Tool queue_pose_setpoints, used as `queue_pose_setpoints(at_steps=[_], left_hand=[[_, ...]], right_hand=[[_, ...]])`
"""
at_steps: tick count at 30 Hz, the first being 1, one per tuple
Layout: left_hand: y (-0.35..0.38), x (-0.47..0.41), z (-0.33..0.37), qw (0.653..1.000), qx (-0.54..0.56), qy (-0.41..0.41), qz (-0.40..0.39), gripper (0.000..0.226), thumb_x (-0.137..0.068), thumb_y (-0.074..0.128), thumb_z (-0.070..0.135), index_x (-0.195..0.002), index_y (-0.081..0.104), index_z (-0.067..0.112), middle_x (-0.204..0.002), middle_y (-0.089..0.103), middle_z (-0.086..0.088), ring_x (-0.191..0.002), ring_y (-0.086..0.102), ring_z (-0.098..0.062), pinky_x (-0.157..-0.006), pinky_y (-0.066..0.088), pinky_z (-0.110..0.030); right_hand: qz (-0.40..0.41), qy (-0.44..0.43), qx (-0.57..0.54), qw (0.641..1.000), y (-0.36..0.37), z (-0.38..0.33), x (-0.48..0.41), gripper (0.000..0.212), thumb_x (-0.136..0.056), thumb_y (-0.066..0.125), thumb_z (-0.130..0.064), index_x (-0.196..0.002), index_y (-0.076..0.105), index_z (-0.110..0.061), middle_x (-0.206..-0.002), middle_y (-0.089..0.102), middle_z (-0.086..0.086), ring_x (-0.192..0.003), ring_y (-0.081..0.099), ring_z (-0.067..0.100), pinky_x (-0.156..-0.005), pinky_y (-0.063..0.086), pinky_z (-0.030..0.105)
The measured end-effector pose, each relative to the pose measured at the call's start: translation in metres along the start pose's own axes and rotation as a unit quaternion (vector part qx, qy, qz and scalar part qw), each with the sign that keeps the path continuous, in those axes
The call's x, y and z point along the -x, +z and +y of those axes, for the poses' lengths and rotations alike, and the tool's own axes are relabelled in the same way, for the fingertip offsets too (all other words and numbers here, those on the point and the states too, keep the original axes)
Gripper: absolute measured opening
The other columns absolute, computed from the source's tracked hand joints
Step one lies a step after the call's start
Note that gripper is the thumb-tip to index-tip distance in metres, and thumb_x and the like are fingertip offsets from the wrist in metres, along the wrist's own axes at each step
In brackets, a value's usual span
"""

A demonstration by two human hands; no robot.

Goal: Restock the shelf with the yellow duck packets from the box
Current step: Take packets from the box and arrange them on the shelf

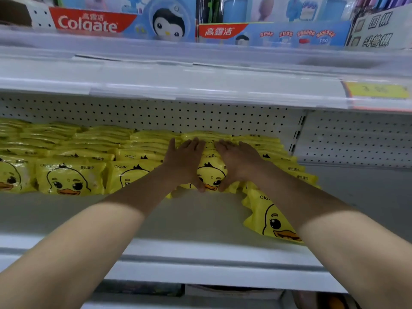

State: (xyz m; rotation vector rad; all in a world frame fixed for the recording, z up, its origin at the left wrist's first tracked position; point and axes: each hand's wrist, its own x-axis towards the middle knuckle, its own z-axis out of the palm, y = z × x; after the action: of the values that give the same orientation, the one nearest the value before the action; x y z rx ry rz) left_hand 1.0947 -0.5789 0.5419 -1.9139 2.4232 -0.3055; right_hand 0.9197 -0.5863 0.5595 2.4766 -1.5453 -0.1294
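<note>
Two bare arms reach out from the camera over the shelf [189, 221]; the left hand [184, 161] and the right hand [239, 161] sit side by side on a stack of duck packets [210, 175] in the middle of the shelf; fingers lie flat over the top and each thumb hooks under the front edge, so both hands hold the stack with a soft squeeze; more yellow packets [69, 178] sit in rows to the left, and one loose packet [270, 217] lies nearer the front on the right, partly under the right arm; the box is not in sight; I think the packets are light, squishy and a bit slippery, so a pile may slide apart; best to hold it top and bottom with both hands, not by one corner; toothpaste boxes [89, 22] sit on the shelf above
</note>
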Motion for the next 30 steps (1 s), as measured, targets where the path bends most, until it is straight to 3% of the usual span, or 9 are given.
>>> queue_pose_setpoints(at_steps=[7, 12, 21, 26, 30], left_hand=[[-0.002, 0.006, 0.002, 0.999, 0.004, 0.005, -0.031, 0.148, -0.05, 0.077, 0.074, -0.155, -0.01, 0.015, -0.163, -0.01, -0.005, -0.151, -0.004, -0.022, -0.116, -0.001, -0.062], [-0.002, 0.004, -0.002, 0.999, 0.003, 0.016, -0.039, 0.15, -0.049, 0.075, 0.077, -0.155, -0.01, 0.014, -0.163, -0.011, -0.006, -0.151, -0.004, -0.025, -0.116, 0.001, -0.063], [-0.001, 0.003, -0.005, 0.999, -0.006, 0.033, -0.029, 0.147, -0.051, 0.072, 0.08, -0.155, -0.009, 0.014, -0.163, -0.009, -0.007, -0.151, 0.0, -0.025, -0.115, 0.001, -0.064], [0.0, 0.005, -0.005, 0.999, 0.002, 0.038, -0.015, 0.149, -0.048, 0.071, 0.082, -0.155, -0.007, 0.014, -0.164, -0.006, -0.007, -0.151, 0.001, -0.025, -0.116, 0.001, -0.063], [0.0, 0.009, -0.007, 0.999, 0.009, 0.038, -0.01, 0.15, -0.049, 0.072, 0.081, -0.154, -0.013, 0.015, -0.163, -0.009, -0.007, -0.151, -0.001, -0.025, -0.116, 0.0, -0.063]], right_hand=[[-0.063, 0.0, 0.004, 0.998, -0.003, 0.0, 0.004, 0.147, -0.057, 0.083, -0.067, -0.157, -0.01, -0.015, -0.166, -0.008, 0.005, -0.153, -0.002, 0.019, -0.124, 0.003, 0.047], [-0.092, 0.001, 0.01, 0.996, -0.011, 0.0, 0.004, 0.147, -0.058, 0.087, -0.059, -0.156, -0.015, -0.017, -0.166, -0.011, 0.003, -0.153, -0.006, 0.017, -0.124, 0.002, 0.047], [-0.101, 0.018, -0.001, 0.995, -0.011, -0.001, 0.008, 0.152, -0.054, 0.089, -0.059, -0.156, -0.018, -0.021, -0.166, -0.013, -0.001, -0.152, -0.008, 0.013, -0.124, -0.002, 0.044], [-0.066, 0.031, 0.003, 0.997, -0.005, -0.004, 0.009, 0.15, -0.054, 0.091, -0.055, -0.157, -0.013, -0.021, -0.166, -0.009, -0.001, -0.153, -0.004, 0.015, -0.124, 0.002, 0.045], [-0.036, 0.033, -0.058, 0.997, -0.009, 0.009, 0.023, 0.145, -0.058, 0.087, -0.06, -0.157, -0.013, -0.026, -0.166, -0.01, -0.001, -0.153, -0.005, 0.015, -0.124, 0.001, 0.044]])
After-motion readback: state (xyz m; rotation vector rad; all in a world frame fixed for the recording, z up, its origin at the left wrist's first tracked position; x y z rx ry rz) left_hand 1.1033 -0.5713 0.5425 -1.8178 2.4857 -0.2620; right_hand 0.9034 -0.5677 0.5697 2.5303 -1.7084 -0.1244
